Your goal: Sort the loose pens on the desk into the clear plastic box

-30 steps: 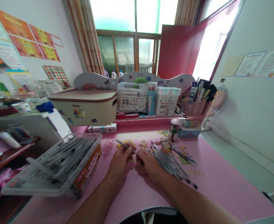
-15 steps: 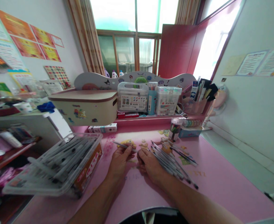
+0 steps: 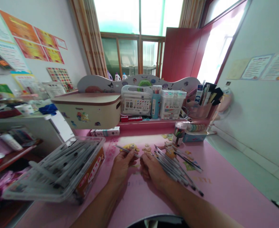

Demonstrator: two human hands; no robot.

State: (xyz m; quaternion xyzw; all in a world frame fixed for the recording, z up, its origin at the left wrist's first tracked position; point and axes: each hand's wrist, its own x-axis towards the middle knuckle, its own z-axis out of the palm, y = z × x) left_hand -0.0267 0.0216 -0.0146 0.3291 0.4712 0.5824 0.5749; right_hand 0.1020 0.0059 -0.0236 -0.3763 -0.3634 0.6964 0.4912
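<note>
My left hand (image 3: 122, 164) is closed around a slim grey pen (image 3: 121, 148), pinched between thumb and fingers and slanting down to the right. At the pen's right end, my right hand (image 3: 152, 167) has its thumb and fingers pinched together; its fingers hide what part of the pen they grip. Beside my right hand lies a loose pile of clear and grey pens (image 3: 174, 167), several with black ends. To the left stands a clear plastic box (image 3: 64, 197) filled with similar pens, orange-brown printing on its side.
Both hands are over a pink desk (image 3: 144, 198) with cartoon prints. Along its back are a lidded cream bin (image 3: 91, 110), a marker case (image 3: 136, 104), a blue pencil tube (image 3: 155, 106) and a pink holder (image 3: 199, 110). A clear jar (image 3: 179, 134) stands at the right rear.
The view has shifted slightly, moving the scene a little down and right. Both hands keep their hold at the pen, with hardly any movement.
</note>
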